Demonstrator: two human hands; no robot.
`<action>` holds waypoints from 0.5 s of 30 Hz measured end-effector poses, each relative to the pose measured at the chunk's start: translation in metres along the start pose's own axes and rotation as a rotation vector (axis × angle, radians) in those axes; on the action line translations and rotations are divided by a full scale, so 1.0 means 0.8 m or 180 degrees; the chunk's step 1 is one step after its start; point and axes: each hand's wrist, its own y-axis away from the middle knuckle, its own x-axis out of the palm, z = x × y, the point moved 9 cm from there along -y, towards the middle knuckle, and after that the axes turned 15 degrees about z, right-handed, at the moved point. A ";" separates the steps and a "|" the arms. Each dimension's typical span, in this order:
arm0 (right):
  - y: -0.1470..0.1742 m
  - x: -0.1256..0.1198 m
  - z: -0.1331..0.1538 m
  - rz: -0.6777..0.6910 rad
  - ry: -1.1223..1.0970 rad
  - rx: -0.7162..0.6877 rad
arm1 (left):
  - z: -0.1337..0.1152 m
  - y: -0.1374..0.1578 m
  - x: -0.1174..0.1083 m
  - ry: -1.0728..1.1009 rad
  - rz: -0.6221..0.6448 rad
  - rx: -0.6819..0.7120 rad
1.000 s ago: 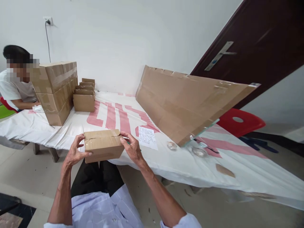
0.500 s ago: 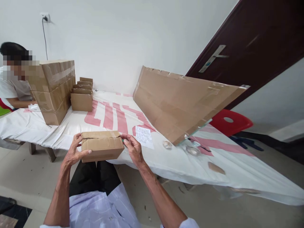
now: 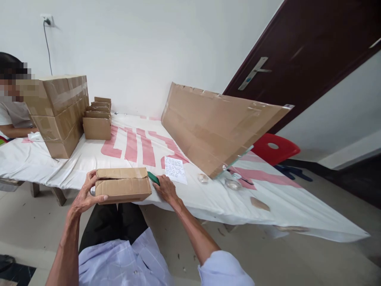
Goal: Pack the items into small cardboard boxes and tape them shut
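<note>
The cardboard box (image 3: 123,186) is at the near edge of the cloth-covered desk (image 3: 205,198), the left hand (image 3: 85,194) gripping its left end, thumb in front. The right hand (image 3: 166,188), arm extended, clasps a green object (image 3: 153,178) at the box's right end. Beyond stand stacked cartons (image 3: 61,115), a large cardboard panel (image 3: 214,125), white wall (image 3: 133,47) and dark door (image 3: 309,43).

No text is readable on the cloth (image 3: 205,200) or paper sheet (image 3: 175,171).

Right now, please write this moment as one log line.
left hand: holds brown rectangular cardboard box; right hand: holds slim green object; white patterned paper: on pink-marked white cloth
</note>
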 end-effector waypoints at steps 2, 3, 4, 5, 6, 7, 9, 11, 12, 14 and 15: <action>0.000 -0.001 0.003 0.0011 -0.0077 0.0053 | 0.000 0.001 0.001 0.0022 0.0026 -0.0009; 0.000 -0.003 0.005 0.0012 -0.0116 0.0076 | 0.000 0.002 0.001 0.0045 0.0037 -0.0015; 0.001 -0.006 0.005 0.0000 -0.0169 0.0096 | 0.000 0.002 0.002 0.0069 0.0047 -0.0017; 0.002 -0.013 0.005 -0.0062 -0.0265 0.0116 | 0.001 0.003 0.003 0.0086 0.0054 -0.0015; 0.005 -0.023 0.004 -0.0193 -0.0423 0.0121 | 0.001 0.003 0.003 0.0097 0.0056 -0.0008; 0.011 -0.038 0.002 -0.0401 -0.0655 0.0096 | 0.002 0.003 0.003 0.0103 0.0053 -0.0003; 0.028 -0.077 -0.002 -0.0927 -0.1295 -0.0076 | 0.002 0.003 0.003 0.0107 0.0036 0.0001; 0.050 -0.119 0.004 -0.1237 -0.1830 -0.0411 | 0.003 0.003 0.004 0.0100 0.0026 -0.0009; 0.059 -0.138 0.013 -0.1185 -0.1957 -0.0600 | 0.003 0.003 0.004 0.0092 0.0022 -0.0015; 0.076 -0.174 0.042 -0.0895 -0.1942 -0.0983 | 0.003 0.002 0.004 0.0066 0.0018 -0.0029; 0.085 -0.190 0.060 -0.0724 -0.1852 -0.1177 | 0.003 0.002 0.004 0.0056 0.0021 -0.0039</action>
